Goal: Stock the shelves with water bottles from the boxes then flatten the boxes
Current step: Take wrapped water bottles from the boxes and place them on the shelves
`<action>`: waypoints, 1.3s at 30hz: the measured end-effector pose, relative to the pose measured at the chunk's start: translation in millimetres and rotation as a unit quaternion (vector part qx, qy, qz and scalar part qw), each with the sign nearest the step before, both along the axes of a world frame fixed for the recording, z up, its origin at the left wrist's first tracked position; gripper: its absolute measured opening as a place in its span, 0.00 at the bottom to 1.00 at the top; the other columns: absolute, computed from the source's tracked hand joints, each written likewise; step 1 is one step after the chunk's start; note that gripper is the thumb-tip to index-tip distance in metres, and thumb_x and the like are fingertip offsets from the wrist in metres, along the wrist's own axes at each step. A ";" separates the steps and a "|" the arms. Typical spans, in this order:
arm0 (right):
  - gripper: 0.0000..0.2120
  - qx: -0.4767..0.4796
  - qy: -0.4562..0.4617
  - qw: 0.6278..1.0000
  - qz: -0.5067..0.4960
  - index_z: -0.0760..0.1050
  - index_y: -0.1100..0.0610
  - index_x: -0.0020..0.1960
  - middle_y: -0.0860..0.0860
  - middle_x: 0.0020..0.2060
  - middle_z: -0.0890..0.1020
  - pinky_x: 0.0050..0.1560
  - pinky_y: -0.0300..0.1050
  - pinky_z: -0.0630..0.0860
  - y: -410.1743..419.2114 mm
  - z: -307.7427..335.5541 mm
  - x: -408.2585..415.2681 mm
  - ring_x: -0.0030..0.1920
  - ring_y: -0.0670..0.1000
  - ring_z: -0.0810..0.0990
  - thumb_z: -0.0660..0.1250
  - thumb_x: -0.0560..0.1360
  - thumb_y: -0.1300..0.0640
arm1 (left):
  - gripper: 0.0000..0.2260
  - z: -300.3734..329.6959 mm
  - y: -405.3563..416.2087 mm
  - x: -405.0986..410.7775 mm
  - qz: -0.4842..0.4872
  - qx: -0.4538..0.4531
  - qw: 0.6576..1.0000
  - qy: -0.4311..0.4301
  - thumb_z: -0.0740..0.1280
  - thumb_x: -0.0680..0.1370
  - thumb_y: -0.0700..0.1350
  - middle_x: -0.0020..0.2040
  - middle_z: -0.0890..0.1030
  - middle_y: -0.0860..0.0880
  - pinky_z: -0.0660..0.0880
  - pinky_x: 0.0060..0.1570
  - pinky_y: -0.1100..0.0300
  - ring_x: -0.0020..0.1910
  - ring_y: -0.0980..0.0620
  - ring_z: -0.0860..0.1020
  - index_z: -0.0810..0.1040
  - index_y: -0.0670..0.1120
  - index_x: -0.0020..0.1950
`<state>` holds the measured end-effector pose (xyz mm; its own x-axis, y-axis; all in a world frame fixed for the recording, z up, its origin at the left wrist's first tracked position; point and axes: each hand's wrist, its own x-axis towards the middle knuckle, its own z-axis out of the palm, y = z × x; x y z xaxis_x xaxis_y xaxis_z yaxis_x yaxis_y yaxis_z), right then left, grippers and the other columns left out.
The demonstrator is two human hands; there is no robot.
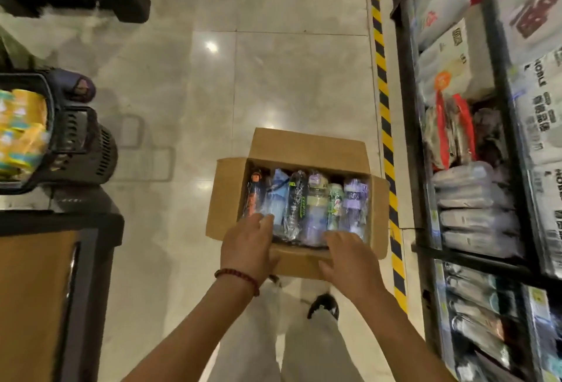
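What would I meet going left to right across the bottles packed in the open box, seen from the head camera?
In the cardboard box: orange-capped bottle → light blue bottle → black bottle → purple and tan bottle → green bottle → lavender bottle.

Little here can truly be read. On the white packages (539, 98) on the shelf well to the right of the right hand (349, 257), the letters "NOBLE" show in dark print, turned sideways, with rows of characters beside them too blurred to make out. Large red characters mark the packs (535, 1) higher up, unreadable. The black bottle (296, 199) in the box, just beyond both hands, carries green lettering, too smeared to read.
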<state>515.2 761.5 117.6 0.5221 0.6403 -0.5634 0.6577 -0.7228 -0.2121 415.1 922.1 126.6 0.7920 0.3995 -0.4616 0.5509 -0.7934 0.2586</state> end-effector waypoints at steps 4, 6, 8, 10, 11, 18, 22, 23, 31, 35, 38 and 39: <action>0.18 -0.023 0.013 0.999 -0.038 0.66 0.51 0.64 0.50 0.57 0.74 0.46 0.45 0.67 20.5 -79.7 42.8 0.59 0.53 0.72 0.63 0.76 0.49 | 0.16 -87.9 16.4 46.4 -0.021 -0.006 1.000 0.009 0.67 0.73 0.51 0.56 0.75 0.50 0.70 0.46 0.58 0.52 0.49 0.74 0.70 0.50 0.60; 0.20 -0.028 0.005 0.999 -0.039 0.64 0.52 0.67 0.50 0.57 0.74 0.45 0.45 0.67 28.1 -122.7 63.6 0.59 0.53 0.72 0.61 0.77 0.48 | 0.18 -138.6 20.6 65.2 -0.042 -0.002 0.998 0.041 0.66 0.73 0.51 0.57 0.74 0.49 0.71 0.48 0.55 0.54 0.48 0.74 0.69 0.49 0.62; 0.21 -0.038 0.010 0.999 -0.035 0.64 0.52 0.68 0.51 0.58 0.74 0.45 0.45 0.67 32.9 -171.8 82.5 0.59 0.53 0.72 0.61 0.77 0.48 | 0.20 -190.1 23.2 83.0 -0.053 0.000 0.996 0.070 0.67 0.73 0.51 0.58 0.74 0.48 0.73 0.49 0.53 0.55 0.47 0.74 0.68 0.49 0.63; 0.21 -0.051 0.019 0.998 -0.039 0.64 0.53 0.67 0.51 0.58 0.74 0.45 0.46 0.68 33.7 -223.5 99.0 0.58 0.54 0.72 0.62 0.76 0.47 | 0.22 -241.3 23.1 97.7 -0.046 -0.006 0.995 0.087 0.67 0.74 0.52 0.59 0.73 0.48 0.73 0.50 0.53 0.56 0.47 0.73 0.67 0.49 0.64; 0.23 -0.058 0.022 0.997 -0.044 0.63 0.53 0.67 0.52 0.58 0.74 0.47 0.47 0.69 32.8 -247.5 105.7 0.58 0.55 0.72 0.63 0.76 0.47 | 0.22 -265.3 21.8 104.0 -0.041 -0.011 0.995 0.094 0.67 0.74 0.53 0.60 0.73 0.48 0.73 0.50 0.53 0.57 0.47 0.73 0.67 0.49 0.65; 0.40 -0.090 0.065 0.982 -0.156 0.52 0.54 0.74 0.55 0.63 0.73 0.53 0.51 0.74 3.9 -386.0 111.6 0.61 0.59 0.73 0.66 0.72 0.39 | 0.39 -392.9 -2.0 125.9 0.084 -0.106 0.978 0.159 0.71 0.72 0.57 0.68 0.68 0.44 0.70 0.61 0.52 0.65 0.45 0.69 0.55 0.45 0.75; 0.47 -0.004 0.155 0.937 -0.312 0.49 0.52 0.76 0.55 0.68 0.70 0.62 0.53 0.71 0.3 -429.9 107.5 0.66 0.58 0.70 0.69 0.68 0.36 | 0.42 -424.7 -11.7 140.9 0.204 -0.153 0.964 0.071 0.75 0.67 0.58 0.65 0.74 0.46 0.71 0.59 0.56 0.63 0.47 0.72 0.58 0.45 0.74; 0.47 0.032 0.164 0.921 -0.352 0.53 0.52 0.75 0.54 0.66 0.71 0.62 0.55 0.71 2.1 -435.6 107.0 0.65 0.57 0.71 0.70 0.65 0.35 | 0.42 -427.8 -12.6 144.2 0.224 -0.154 0.960 0.062 0.75 0.67 0.58 0.65 0.74 0.46 0.71 0.57 0.57 0.63 0.47 0.73 0.59 0.45 0.74; 0.40 0.119 0.194 0.860 -0.457 0.65 0.46 0.64 0.44 0.57 0.76 0.57 0.50 0.74 4.4 -445.7 108.6 0.58 0.49 0.76 0.76 0.57 0.37 | 0.26 -435.4 -11.9 154.4 0.373 -0.245 0.895 0.025 0.70 0.72 0.55 0.52 0.73 0.54 0.65 0.47 0.63 0.49 0.55 0.70 0.69 0.47 0.67; 0.37 0.134 0.236 0.830 -0.487 0.62 0.40 0.63 0.39 0.53 0.77 0.59 0.51 0.75 -1.3 -441.1 115.7 0.55 0.46 0.77 0.78 0.61 0.45 | 0.21 -438.3 -9.5 151.7 0.351 -0.233 0.906 0.041 0.65 0.75 0.56 0.51 0.75 0.52 0.65 0.44 0.61 0.50 0.51 0.74 0.72 0.45 0.63; 0.45 0.135 0.261 0.829 -0.475 0.61 0.43 0.69 0.41 0.57 0.78 0.60 0.53 0.75 0.9 -439.9 110.9 0.57 0.45 0.78 0.77 0.56 0.40 | 0.17 -447.4 -16.0 150.1 0.307 -0.233 0.919 0.081 0.62 0.76 0.57 0.53 0.78 0.46 0.65 0.41 0.59 0.51 0.46 0.76 0.72 0.44 0.56; 0.45 0.143 0.273 0.826 -0.472 0.61 0.43 0.69 0.40 0.56 0.78 0.60 0.52 0.75 2.5 -442.0 108.0 0.56 0.44 0.78 0.79 0.57 0.43 | 0.18 -450.3 -17.0 151.4 0.308 -0.251 0.913 0.094 0.62 0.76 0.56 0.55 0.77 0.45 0.65 0.43 0.59 0.53 0.46 0.75 0.71 0.44 0.57</action>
